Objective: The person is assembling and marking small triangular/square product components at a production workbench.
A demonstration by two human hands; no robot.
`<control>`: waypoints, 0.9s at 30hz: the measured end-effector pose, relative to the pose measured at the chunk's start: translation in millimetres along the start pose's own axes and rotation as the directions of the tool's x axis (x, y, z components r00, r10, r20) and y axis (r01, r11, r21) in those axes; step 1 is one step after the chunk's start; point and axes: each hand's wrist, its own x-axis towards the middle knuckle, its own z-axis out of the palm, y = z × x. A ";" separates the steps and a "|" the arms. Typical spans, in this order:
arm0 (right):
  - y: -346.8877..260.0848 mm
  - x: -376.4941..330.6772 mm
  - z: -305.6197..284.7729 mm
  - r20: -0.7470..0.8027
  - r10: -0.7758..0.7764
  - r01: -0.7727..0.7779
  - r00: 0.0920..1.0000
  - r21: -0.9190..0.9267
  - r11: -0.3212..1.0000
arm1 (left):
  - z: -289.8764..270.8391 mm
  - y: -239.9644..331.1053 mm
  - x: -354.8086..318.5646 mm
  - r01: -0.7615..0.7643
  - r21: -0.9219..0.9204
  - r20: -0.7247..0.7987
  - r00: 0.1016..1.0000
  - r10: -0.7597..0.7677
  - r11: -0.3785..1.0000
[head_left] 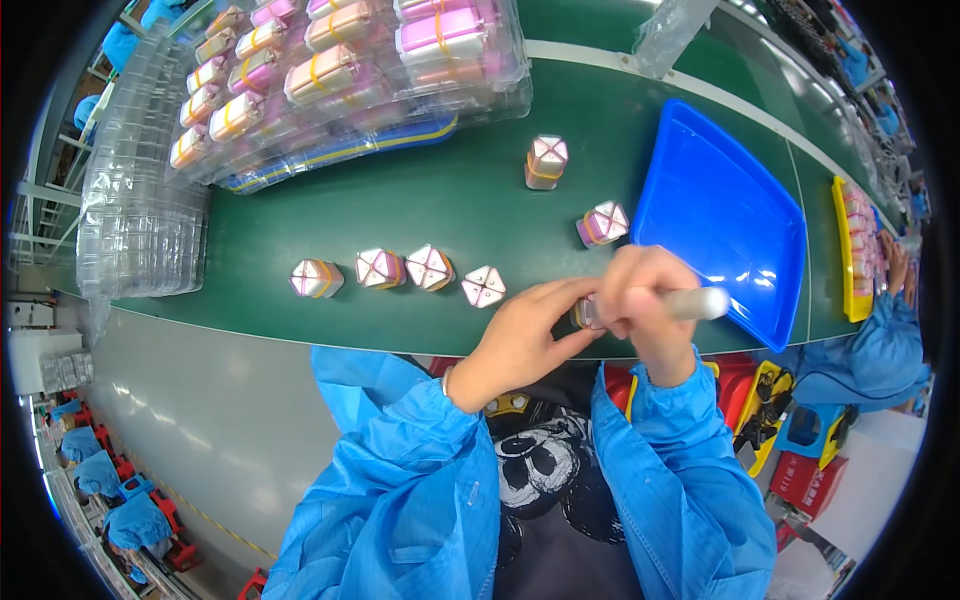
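Near the table's front edge, my left hand [525, 332] is closed around a small banded bundle [585, 312], which my fingers mostly cover. My right hand [650, 300] grips a thick white pen-like tool [698, 303] over that bundle; its working end is hidden by my fingers. To the left of my hands stand several similar bundles, the nearest bundle [484, 287] showing a whitish top split into wedges. Farther back are a pink-sided bundle [603, 224] and an upright bundle [546, 162] with an orange band.
A blue tray [720, 215] lies right of my hands. Clear plastic trays full of bundles [330, 75] are stacked at the back left, beside nested clear trays [145, 190]. On the far right, another person's hand [893, 262] is at a yellow tray [850, 250].
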 end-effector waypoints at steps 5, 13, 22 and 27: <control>-37.0 6.4 -26.0 -0.316 -0.033 0.052 0.948 0.051 0.997 | -5.3 -5.8 -1.1 0.119 -0.240 0.128 0.988 -0.090 0.963; -23.5 4.7 -14.3 -0.191 0.594 -0.603 0.782 -0.475 0.641 | 9.0 -4.4 -4.3 0.336 -0.695 0.153 0.933 -0.326 0.636; -38.4 -12.3 -50.9 -0.213 0.623 -0.658 0.752 -0.282 0.698 | -30.8 55.9 -12.4 0.186 -0.179 -0.051 0.979 -0.198 0.966; -35.4 -18.7 -59.0 -0.245 0.543 -0.595 0.803 -0.375 0.711 | -82.9 56.8 32.0 0.025 0.318 -0.145 0.989 0.022 0.948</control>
